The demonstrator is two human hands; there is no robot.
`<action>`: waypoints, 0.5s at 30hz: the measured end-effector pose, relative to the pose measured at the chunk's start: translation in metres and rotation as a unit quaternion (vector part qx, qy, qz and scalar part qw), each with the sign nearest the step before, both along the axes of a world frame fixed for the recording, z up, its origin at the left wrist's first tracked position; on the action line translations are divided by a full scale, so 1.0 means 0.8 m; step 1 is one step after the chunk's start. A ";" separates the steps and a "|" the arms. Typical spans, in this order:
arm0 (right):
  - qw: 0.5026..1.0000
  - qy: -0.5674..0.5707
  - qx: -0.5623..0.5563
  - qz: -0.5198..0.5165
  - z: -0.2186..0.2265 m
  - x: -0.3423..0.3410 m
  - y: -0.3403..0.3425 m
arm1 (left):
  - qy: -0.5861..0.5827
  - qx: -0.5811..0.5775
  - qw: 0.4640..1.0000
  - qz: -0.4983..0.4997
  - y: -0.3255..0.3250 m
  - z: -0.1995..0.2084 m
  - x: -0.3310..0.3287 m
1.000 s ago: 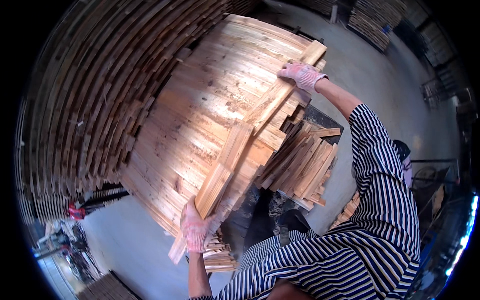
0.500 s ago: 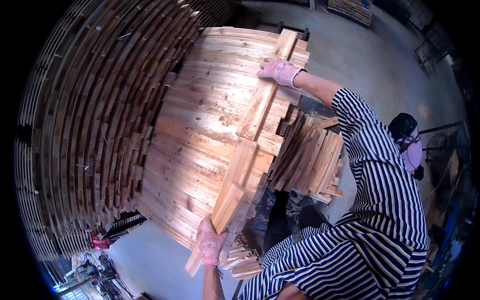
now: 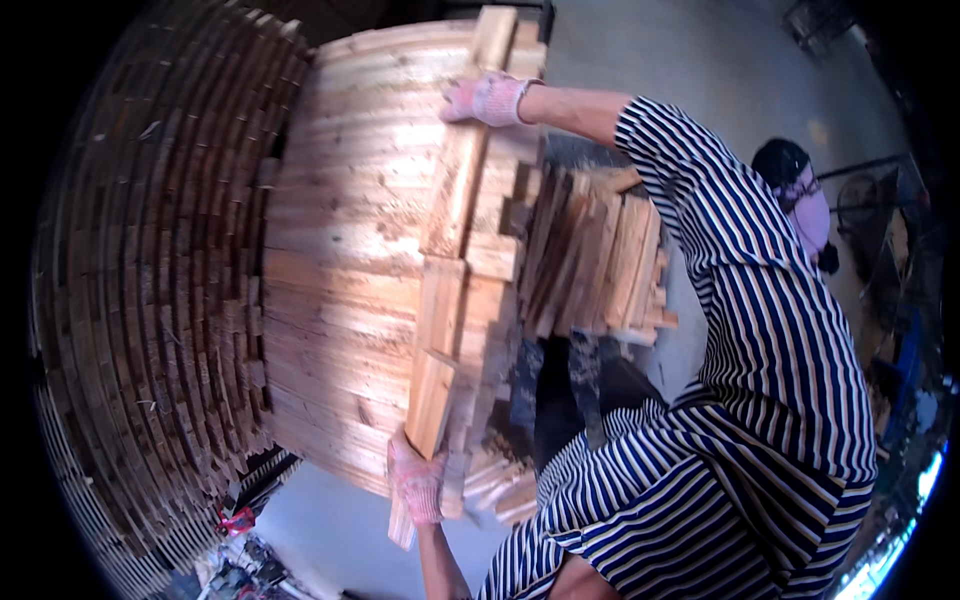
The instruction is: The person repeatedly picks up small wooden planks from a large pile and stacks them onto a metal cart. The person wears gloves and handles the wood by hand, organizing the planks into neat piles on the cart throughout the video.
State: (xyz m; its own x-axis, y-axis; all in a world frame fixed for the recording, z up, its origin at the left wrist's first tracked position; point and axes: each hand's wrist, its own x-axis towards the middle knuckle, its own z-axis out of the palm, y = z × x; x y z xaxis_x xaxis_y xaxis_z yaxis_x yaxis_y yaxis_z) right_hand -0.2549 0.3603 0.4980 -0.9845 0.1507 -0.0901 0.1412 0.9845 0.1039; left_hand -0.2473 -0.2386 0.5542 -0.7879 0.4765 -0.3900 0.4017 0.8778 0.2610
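Pale wooden strips [image 3: 437,300] run in a row across the layer of boards [image 3: 340,235]; the left hand [image 3: 417,480] has its fingers clamped on the short block [image 3: 431,405] at the near end, while the right hand [image 3: 487,100] lies over the upper strip [image 3: 457,185], its grip impossible to tell

Left hand [image 3: 416,482]: blurred, far-side fingers hidden; hold on the short board's [image 3: 432,400] lower end unreadable. Right hand [image 3: 490,99]: masks part of the long board [image 3: 452,190]; palm unseen. Co-worker [image 3: 811,228]: partly behind striped sleeve [image 3: 725,240]. Stacked boards [image 3: 150,300]: lost in dark left rim. Lower-left clutter [image 3: 245,572]: too blurred to identify.
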 end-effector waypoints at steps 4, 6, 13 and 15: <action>0.951 0.114 -0.226 -0.176 -0.044 -0.016 0.045 | -0.061 0.021 0.998 -0.008 -0.025 -0.023 -0.039; 0.907 0.310 -0.270 -0.090 -0.107 0.021 0.095 | -0.106 0.096 0.988 0.058 -0.020 -0.018 -0.069; 0.697 0.367 -0.306 -0.535 -0.228 0.259 -0.107 | 0.102 0.122 0.987 0.008 -0.003 -0.009 -0.215; 0.647 0.193 -0.442 -0.591 -0.314 0.312 -0.196 | 0.091 0.123 0.987 0.038 -0.017 -0.060 -0.232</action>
